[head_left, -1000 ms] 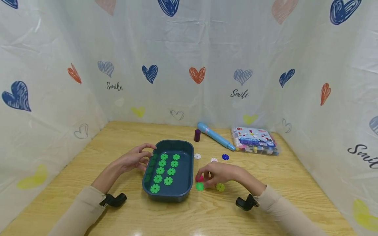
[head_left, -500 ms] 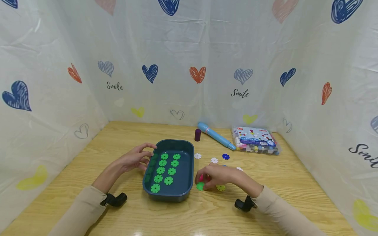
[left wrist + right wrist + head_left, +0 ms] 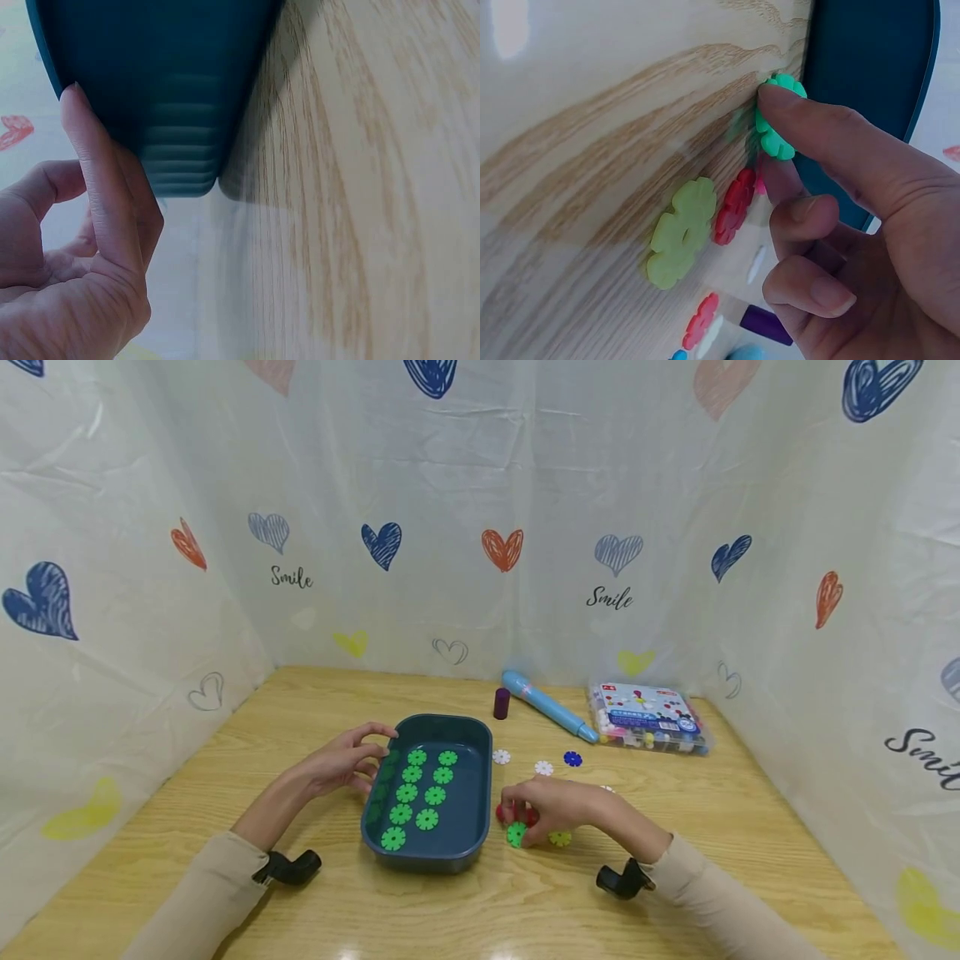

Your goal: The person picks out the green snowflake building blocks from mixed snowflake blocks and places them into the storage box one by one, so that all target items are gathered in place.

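Observation:
The dark blue tray (image 3: 468,802) stands on the table with two columns of green snowflake discs (image 3: 407,792) lying flat in it. My left hand (image 3: 341,764) rests its extended fingers against the tray's left side, one fingertip at the rim in the left wrist view. Right of the tray, my right hand (image 3: 555,802) pinches a green snowflake disc (image 3: 778,146) between thumb and index finger, tilted up beside the tray wall. Under that hand, a red disc (image 3: 735,206) and a yellow-green disc (image 3: 682,234) lie on the table; the fingers partly cover the red ones in the head view.
White discs (image 3: 543,768) and a blue disc (image 3: 573,759) lie behind my right hand. Farther back are a purple cylinder (image 3: 502,703), a light-blue microphone-shaped object (image 3: 547,706) and a clear case (image 3: 648,718) of coloured parts. A patterned curtain (image 3: 450,468) surrounds the table.
The green disc at my right fingertips has shifted slightly right and tilted up from the table. Red discs show more under the fingers. The left hand and tray keep their place.

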Motion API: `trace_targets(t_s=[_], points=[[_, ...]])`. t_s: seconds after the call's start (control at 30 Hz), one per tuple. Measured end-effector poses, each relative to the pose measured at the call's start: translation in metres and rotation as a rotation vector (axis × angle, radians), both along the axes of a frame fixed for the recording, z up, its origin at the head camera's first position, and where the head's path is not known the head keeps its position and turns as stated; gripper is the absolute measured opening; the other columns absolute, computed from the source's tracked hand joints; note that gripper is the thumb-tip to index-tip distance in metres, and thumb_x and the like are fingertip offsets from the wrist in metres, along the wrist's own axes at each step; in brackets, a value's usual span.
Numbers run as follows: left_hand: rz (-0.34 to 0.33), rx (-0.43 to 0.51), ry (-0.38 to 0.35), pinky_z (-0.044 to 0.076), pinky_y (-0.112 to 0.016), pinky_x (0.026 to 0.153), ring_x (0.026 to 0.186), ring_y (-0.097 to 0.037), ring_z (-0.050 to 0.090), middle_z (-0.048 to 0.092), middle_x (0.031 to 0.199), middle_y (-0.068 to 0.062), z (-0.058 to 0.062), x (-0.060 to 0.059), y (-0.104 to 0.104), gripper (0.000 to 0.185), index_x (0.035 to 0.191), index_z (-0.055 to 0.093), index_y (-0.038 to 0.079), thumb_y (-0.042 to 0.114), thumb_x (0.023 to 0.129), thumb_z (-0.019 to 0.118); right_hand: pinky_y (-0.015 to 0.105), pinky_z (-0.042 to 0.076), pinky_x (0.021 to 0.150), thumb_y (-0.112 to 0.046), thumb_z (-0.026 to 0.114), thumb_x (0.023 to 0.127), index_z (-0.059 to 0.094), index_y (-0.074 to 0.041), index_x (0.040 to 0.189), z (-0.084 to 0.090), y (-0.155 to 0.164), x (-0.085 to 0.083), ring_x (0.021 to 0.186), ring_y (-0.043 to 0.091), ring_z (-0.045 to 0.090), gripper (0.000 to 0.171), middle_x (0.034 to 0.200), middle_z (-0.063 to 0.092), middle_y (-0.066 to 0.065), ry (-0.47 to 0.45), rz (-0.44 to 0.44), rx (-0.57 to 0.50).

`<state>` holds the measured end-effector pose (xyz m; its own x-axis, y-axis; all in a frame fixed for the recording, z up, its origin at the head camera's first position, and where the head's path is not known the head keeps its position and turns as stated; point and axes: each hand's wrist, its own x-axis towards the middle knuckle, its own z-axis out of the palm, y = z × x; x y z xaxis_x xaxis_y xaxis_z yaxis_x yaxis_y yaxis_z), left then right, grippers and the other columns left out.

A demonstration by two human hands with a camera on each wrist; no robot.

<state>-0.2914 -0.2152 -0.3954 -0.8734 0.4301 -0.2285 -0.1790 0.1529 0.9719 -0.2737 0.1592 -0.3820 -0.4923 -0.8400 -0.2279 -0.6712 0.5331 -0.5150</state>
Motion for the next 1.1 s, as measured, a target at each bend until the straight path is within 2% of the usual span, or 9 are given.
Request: trace_targets(t_s=[0.27,0.47,0.6,0.73,0.87,0.97,1.1], points=[[0.008,-0.005,-0.008,0.059,-0.027,0.059,0.065,-0.011,0.056,0.053,0.095,-0.005,0.001,0.0,0.0,0.046,0.144,0.033,0.012,0.016,0.102,0.05,0.017,0.047,0.069,-0.016,0.076,0.085,0.058,-0.017,0.1,0.0,0.003,0.002,0.078,0.009,0.057,0.024,0.09,0.062,-0.006,-0.008,-0.021,0.017],[0.006,0.005,-0.007,0.059,-0.028,0.059,0.065,-0.012,0.057,0.053,0.096,-0.007,0.001,-0.001,0.001,0.044,0.144,0.034,0.012,0.016,0.102,0.05,0.018,0.052,0.075,-0.012,0.072,0.089,0.06,-0.017,0.102,0.005,0.006,0.002,0.087,0.003,0.062,0.019,0.101,0.068,-0.006,-0.038,-0.017,-0.008],[0.0,0.01,-0.004,0.059,-0.028,0.059,0.065,-0.012,0.057,0.054,0.094,-0.006,0.002,-0.001,0.001,0.045,0.144,0.033,0.011,0.016,0.102,0.05,0.019,0.053,0.068,-0.01,0.069,0.091,0.061,-0.015,0.107,0.009,0.01,0.001,0.075,0.004,0.062,0.019,0.1,0.069,-0.001,-0.027,-0.016,-0.043],[-0.001,0.012,-0.006,0.059,-0.028,0.059,0.065,-0.012,0.057,0.054,0.094,-0.005,0.001,-0.001,0.001,0.045,0.144,0.033,0.011,0.015,0.102,0.05,0.018,0.051,0.062,-0.013,0.066,0.093,0.064,-0.013,0.103,0.012,0.014,-0.001,0.064,0.005,0.06,0.01,0.09,0.068,0.0,0.029,-0.029,-0.079],[-0.001,0.01,-0.004,0.059,-0.028,0.059,0.064,-0.012,0.057,0.054,0.093,-0.005,0.001,-0.001,0.001,0.045,0.144,0.034,0.011,0.015,0.102,0.05,0.019,0.052,0.059,-0.015,0.063,0.096,0.064,-0.011,0.097,0.017,0.016,-0.004,0.058,0.015,0.063,0.005,0.084,0.069,0.006,0.03,-0.052,-0.11],[-0.001,0.005,-0.002,0.059,-0.028,0.059,0.064,-0.011,0.057,0.055,0.093,-0.005,0.001,0.0,0.001,0.045,0.144,0.033,0.01,0.015,0.102,0.05,0.021,0.053,0.057,-0.016,0.061,0.097,0.063,-0.011,0.097,0.021,0.016,-0.006,0.058,0.025,0.066,0.006,0.084,0.07,0.012,0.002,-0.063,-0.125],[0.002,-0.002,-0.002,0.059,-0.027,0.059,0.064,-0.011,0.057,0.055,0.092,-0.004,0.001,0.001,0.0,0.045,0.144,0.033,0.011,0.015,0.102,0.05,0.022,0.053,0.058,-0.015,0.06,0.098,0.062,-0.01,0.101,0.028,0.014,-0.009,0.059,0.025,0.066,0.007,0.088,0.071,0.014,0.024,-0.04,-0.144]])
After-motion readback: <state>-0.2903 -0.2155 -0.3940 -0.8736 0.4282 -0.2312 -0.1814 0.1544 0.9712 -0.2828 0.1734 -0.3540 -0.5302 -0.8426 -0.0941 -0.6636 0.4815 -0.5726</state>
